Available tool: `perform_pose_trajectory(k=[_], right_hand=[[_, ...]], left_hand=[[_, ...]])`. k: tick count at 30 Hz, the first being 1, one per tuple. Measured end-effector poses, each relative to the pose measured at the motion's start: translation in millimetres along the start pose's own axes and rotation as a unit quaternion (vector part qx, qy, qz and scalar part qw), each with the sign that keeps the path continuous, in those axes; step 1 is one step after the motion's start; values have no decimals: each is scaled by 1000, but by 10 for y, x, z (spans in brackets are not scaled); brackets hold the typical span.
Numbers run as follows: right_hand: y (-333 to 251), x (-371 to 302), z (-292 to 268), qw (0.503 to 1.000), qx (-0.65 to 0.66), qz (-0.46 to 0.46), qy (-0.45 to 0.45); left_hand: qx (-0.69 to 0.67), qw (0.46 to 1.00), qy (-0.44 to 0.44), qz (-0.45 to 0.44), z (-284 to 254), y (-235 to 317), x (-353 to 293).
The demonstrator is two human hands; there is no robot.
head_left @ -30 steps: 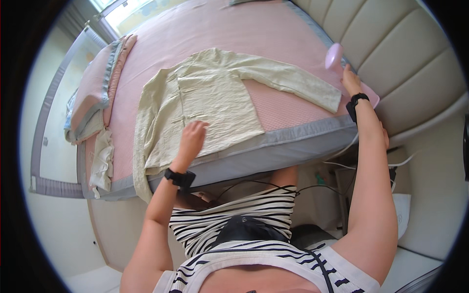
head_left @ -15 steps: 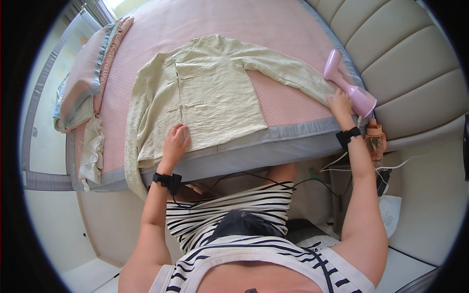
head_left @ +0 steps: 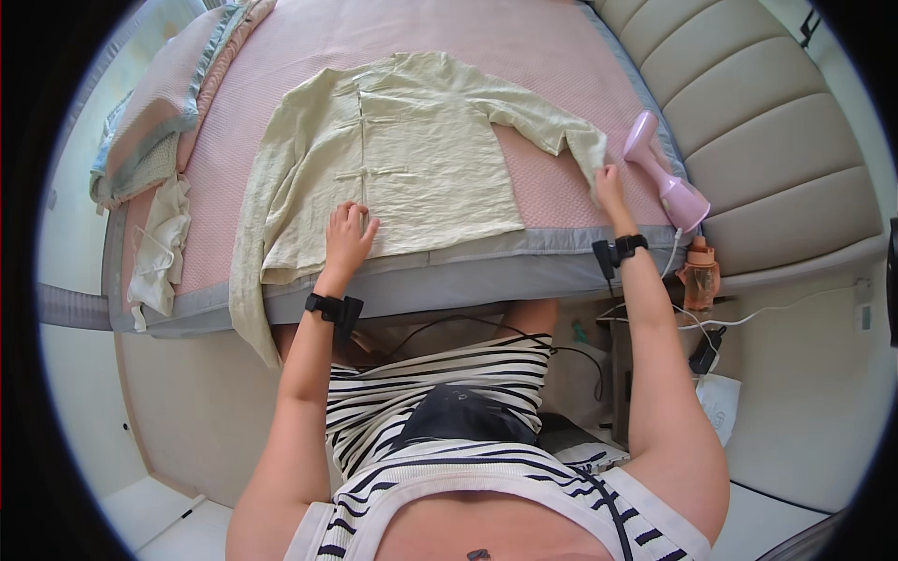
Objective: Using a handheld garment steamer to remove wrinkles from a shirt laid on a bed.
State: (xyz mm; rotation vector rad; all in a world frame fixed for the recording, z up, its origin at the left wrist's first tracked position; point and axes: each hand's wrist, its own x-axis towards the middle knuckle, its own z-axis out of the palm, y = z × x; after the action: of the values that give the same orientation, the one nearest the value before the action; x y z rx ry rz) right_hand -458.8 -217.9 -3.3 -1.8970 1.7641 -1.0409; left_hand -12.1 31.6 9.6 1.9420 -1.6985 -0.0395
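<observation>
A pale yellow-green long-sleeved shirt [head_left: 430,168] lies spread on the pink quilted bed, its front placket facing up. My left hand [head_left: 349,234] rests on the lower front of the shirt beside the placket, fingers loosely stretched out. At the end of the right-hand sleeve, my right hand [head_left: 610,194] pinches the cuff and lifts it a little, so the sleeve bends near its middle. Just right of that hand lies a pink handheld garment steamer [head_left: 666,182] with a white cord. The other sleeve hangs over the bed's near edge.
The pink bed cover [head_left: 552,56] has a grey border. A padded beige headboard [head_left: 758,122] runs along the right. Folded bedding [head_left: 154,122] and a white cloth [head_left: 161,248] lie at the left. An orange bottle [head_left: 700,278] stands beside the bed near white cords.
My right hand has moved left with the cuff, and the straight sleeve now bends. My left hand has shifted slightly up and right on the shirt. The steamer stays on the bed.
</observation>
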Motion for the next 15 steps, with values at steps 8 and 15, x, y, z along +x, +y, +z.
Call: perform_pose_trajectory(k=[8, 15], right_hand=[[-824, -195, 906, 993, -42, 13, -105], [-1005, 54, 1015, 990, -126, -18, -58]], left_hand=[[-1, 997, 66, 31, -148, -180, 2], [161, 985, -25, 63, 23, -480, -243]])
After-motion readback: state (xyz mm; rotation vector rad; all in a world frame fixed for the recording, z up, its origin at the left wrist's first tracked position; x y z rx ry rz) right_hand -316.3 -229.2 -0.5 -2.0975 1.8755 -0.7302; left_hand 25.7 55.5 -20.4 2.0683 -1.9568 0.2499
